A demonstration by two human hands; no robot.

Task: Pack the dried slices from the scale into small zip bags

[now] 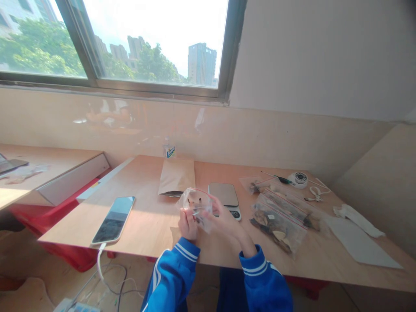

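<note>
Left hand (187,224) and right hand (224,218) both pinch a small clear plastic zip bag (196,204), held just near of the flat silver digital scale (224,195).

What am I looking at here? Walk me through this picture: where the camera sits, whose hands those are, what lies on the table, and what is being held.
There is no machine here. The single picture comes from a camera worn on a person's head, looking forward and down, so the two arms in blue sleeves are that person's own.

The left hand and the right hand together hold a small clear bag above the near edge of a wooden table; each hand has a closed grip on it. A few small dark bits show inside the bag.

On the table lie a phone with a white cable, a brown paper pouch, a small scale, and several clear bags of dried pieces. Farther right are a screwdriver and white paper sheets. A window sits above.
</note>
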